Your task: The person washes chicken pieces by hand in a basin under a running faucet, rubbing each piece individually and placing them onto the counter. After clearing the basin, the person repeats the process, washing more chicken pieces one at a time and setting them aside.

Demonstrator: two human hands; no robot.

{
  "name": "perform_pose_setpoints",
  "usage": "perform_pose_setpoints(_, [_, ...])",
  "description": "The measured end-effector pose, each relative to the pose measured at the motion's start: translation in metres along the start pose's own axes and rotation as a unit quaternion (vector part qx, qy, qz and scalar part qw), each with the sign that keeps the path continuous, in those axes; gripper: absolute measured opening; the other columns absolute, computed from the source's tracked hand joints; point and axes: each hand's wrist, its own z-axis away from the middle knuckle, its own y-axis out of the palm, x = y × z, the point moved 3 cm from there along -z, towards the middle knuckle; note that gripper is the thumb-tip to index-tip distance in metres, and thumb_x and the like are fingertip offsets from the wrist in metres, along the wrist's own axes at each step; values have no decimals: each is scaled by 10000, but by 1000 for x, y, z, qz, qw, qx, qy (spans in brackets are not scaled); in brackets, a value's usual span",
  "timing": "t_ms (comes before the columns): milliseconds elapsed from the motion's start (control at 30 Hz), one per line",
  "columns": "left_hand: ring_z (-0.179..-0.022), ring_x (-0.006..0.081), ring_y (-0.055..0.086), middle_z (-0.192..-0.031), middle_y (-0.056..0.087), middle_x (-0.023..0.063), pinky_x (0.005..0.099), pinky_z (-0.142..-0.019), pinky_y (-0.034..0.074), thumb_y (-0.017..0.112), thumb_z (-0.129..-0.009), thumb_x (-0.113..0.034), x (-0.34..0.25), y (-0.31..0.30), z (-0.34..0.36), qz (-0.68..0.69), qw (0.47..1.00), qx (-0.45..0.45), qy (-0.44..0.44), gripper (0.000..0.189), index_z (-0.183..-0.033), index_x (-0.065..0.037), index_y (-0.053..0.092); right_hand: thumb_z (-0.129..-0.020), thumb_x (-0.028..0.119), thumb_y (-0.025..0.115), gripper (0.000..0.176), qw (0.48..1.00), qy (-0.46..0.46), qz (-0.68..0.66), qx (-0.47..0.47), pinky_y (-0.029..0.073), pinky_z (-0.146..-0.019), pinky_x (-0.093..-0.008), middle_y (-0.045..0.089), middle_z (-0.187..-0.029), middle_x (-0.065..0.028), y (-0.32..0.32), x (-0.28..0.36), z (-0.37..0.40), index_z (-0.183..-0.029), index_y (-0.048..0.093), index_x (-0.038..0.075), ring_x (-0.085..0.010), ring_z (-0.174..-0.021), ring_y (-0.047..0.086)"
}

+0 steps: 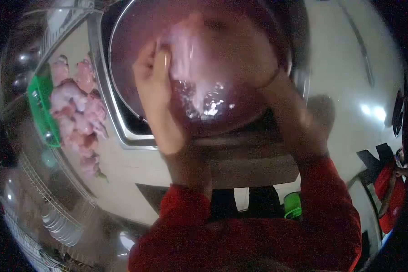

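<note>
A pale piece of meat [183,50] was held over the water [211,109] in a large bowl [123,59], which was set within the metal rim of the sink [109,97]; its lower end hung close to the surface, though whether it dipped in was too blurred to be told. The piece was grasped by the fingers of the left hand [155,86], with the thumb laid along the near side; the right hand [247,54] was spread at the other side, but it was smeared by motion, and whether anything was gripped by its fingers could not be told.

As a judgement, a firm left hold was called for, since wet meat was likely to be slippery; the thickest part was best pinched, so that the thinner end could hang free; the other hand was best used for gentle rubbing, with folds opened rather than torn. The piece was best worked low and inside the bowl, so that splashes might be caught; the red sleeves [186,206] were clear of the water and were best left so. More pieces of meat [79,113] were heaped on the worktop [344,93], left of the sink, beside a green tray [43,118]; drips were best not let fall there.
</note>
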Motion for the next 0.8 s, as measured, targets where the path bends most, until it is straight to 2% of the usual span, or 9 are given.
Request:
perform_pose_setpoints(100, [-669,31,511,-775,624,-31,178,-574,367,620,-934,-183,-17,-7,4,-39,999,25,6,191,-1004,-14,675,-890,304,624,278,995,-96,-8,-17,548,-829,-408,713,-944,-143,6,1,2,-1027,687,71,-311,-859,695])
perform_pose_setpoints(267, [-601,18,434,-688,555,-59,199,-520,303,642,-936,-210,-12,-4,2,-12,1000,-4,23,188,-885,-30,658,-893,280,612,269,988,100,79,84,566,-783,-408,711,-939,-156,-5,34,-2,-1053,687,77,-344,-840,696])
perform_pose_setpoints(433, [-546,13,350,-615,466,-83,228,-480,225,667,-920,-208,1,0,-4,-32,999,-13,16,218,-789,-38,631,-898,243,596,225,995,53,79,15,561,-747,-430,707,-905,-159,-11,41,3,-1014,677,68,-361,-803,686])
perform_pose_setpoints(533, [-582,30,421,-636,532,-56,217,-516,302,664,-920,-182,-4,13,-2,-138,989,-47,2,178,-863,-13,666,-906,259,585,226,998,53,40,1,552,-746,-435,700,-906,-155,-4,37,4,-979,672,64,-357,-806,676])
perform_pose_setpoints(600, [-677,108,562,-783,663,51,265,-606,424,624,-940,-165,-17,24,1,-200,977,-73,1,189,-992,5,687,-912,272,577,235,999,48,11,-15,546,-752,-435,696,-908,-154,-2,37,5,-963,669,62,-352,-815,670])
perform_pose_setpoints(633, [-677,108,562,-783,663,51,265,-606,424,624,-940,-165,-12,23,1,-200,977,-74,0,189,-992,5,687,-915,269,570,241,997,68,1,47,540,-769,-434,693,-928,-153,-1,38,5,-978,673,60,-350,-837,665])
perform_pose_setpoints(700, [-857,217,648,-1020,693,163,345,-751,492,584,-952,-162,-3,17,4,-208,962,-155,87,251,-1104,17,674,-918,267,563,249,990,88,-6,109,535,-786,-433,690,-948,-153,5,37,6,-994,678,59,-347,-859,660])
perform_pose_setpoints(767, [-892,218,647,-1041,689,164,339,-783,487,576,-960,-162,0,13,7,-271,940,-135,159,243,-1101,9,676,-916,250,557,253,999,-12,26,23,527,-786,-439,688,-961,-152,10,42,4,-1033,685,66,-355,-859,653])
perform_pose_setpoints(800, [-928,219,646,-1062,685,165,333,-815,483,567,-969,-162,-3,14,7,-332,907,-116,231,235,-1098,0,678,-914,249,566,254,996,72,32,29,528,-793,-445,691,-971,-151,1,47,4,-1048,692,75,-361,-860,652])
